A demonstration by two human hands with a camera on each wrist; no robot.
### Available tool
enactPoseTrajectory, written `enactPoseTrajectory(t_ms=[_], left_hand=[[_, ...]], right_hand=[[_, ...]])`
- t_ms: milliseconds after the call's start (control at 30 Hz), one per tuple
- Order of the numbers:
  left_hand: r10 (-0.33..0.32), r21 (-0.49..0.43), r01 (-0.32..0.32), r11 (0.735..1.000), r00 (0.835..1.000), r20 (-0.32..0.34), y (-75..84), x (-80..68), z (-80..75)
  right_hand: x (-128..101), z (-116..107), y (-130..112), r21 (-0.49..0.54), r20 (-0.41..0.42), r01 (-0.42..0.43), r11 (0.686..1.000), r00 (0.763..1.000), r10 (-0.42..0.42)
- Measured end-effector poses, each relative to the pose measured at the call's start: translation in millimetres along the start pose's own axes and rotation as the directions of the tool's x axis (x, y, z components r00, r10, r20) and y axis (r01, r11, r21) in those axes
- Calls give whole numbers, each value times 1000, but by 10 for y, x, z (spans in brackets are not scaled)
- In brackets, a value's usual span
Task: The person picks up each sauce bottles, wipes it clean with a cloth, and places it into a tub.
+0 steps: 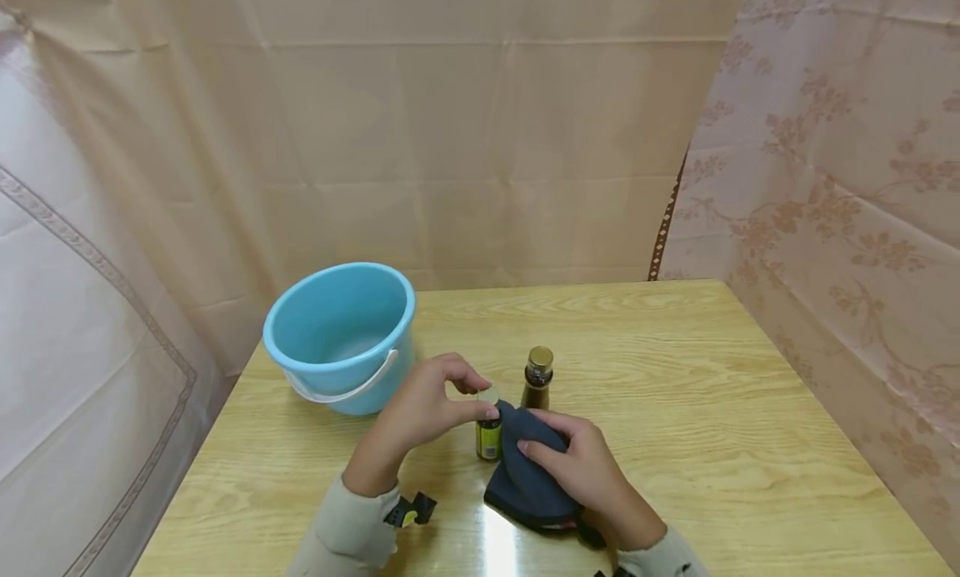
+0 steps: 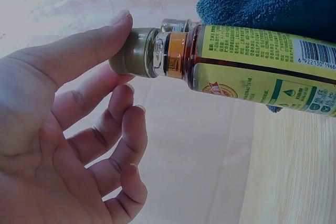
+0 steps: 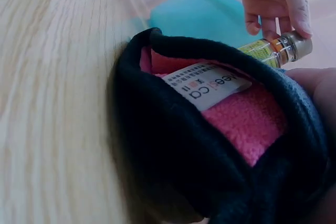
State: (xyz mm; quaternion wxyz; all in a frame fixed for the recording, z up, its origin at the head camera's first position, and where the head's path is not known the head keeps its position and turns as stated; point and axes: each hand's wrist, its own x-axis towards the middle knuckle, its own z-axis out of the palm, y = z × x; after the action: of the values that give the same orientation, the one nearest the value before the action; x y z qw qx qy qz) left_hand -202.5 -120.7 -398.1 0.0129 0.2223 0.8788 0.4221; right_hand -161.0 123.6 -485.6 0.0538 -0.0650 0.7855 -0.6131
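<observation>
On the table, an upright glass bottle (image 1: 488, 440) has a green-yellow label, dark contents and an olive-gold cap (image 2: 134, 52). My left hand (image 1: 423, 406) pinches that cap between thumb and index finger; its other fingers curl loosely below. A dark blue terry mitt (image 1: 528, 477) stands to the bottle's right, against or very near it. My right hand (image 1: 588, 464) grips the mitt's upper part between thumb and fingers. In the right wrist view the mitt's opening shows a black hem, pink lining (image 3: 247, 121) and a white tag (image 3: 207, 85).
A second, dark bottle (image 1: 537, 381) with a gold cap stands just behind the mitt, its lower part hidden. A light blue bucket (image 1: 408, 368) with a white handle is at the back left. Cloth curtains (image 1: 465, 143) hang around the wooden table (image 1: 712, 427).
</observation>
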Motion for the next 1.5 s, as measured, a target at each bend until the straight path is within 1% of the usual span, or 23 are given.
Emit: enactPoseTrajectory(t_ms=[100, 167, 333, 500, 600, 667, 767, 1000, 1100, 1267, 1367, 1500], left_hand=[[0, 1, 0, 1000, 1000, -7, -10, -12, -8], [0, 11, 0, 1000, 1000, -10, -10, -17, -13], [13, 39, -13, 999, 1000, -9, 6, -25, -13], [45, 37, -45, 998, 999, -10, 17, -25, -4], [46, 36, -46, 998, 999, -5, 27, -16, -9], [40, 35, -40, 999, 999, -5, 29, -12, -13], [31, 42, -30, 999, 1000, -3, 31, -13, -16], [29, 37, -29, 999, 1000, 3, 17, -32, -14], [31, 37, -31, 999, 1000, -5, 20, -50, -23], [32, 47, -32, 998, 999, 3, 27, -31, -16], [35, 42, -36, 998, 999, 9, 27, -19, -5], [29, 38, -29, 999, 1000, 10, 17, -41, 22]], right_hand=[[9, 4, 4, -59, -9, 8, 998, 1000, -9], [5, 7, -4, -58, -17, 17, 998, 1000, -18], [-42, -2, -91, 15, -37, 51, 999, 998, -50], [-113, -29, -269, 27, -73, 144, 989, 987, -142], [-127, -46, -331, 15, -84, 199, 980, 977, -197], [-125, -50, -349, 10, -77, 220, 975, 973, -219], [-111, -46, -345, 7, -66, 208, 978, 976, -207], [-54, -6, -196, -1, -31, 98, 995, 995, -98], [-20, 4, -122, -17, -4, 90, 996, 996, -90], [11, -26, -35, 6, 21, 52, 999, 998, -53], [15, -42, 16, 11, 42, 24, 1000, 999, -25], [-7, -34, 93, 5, 70, 14, 1000, 997, -15]])
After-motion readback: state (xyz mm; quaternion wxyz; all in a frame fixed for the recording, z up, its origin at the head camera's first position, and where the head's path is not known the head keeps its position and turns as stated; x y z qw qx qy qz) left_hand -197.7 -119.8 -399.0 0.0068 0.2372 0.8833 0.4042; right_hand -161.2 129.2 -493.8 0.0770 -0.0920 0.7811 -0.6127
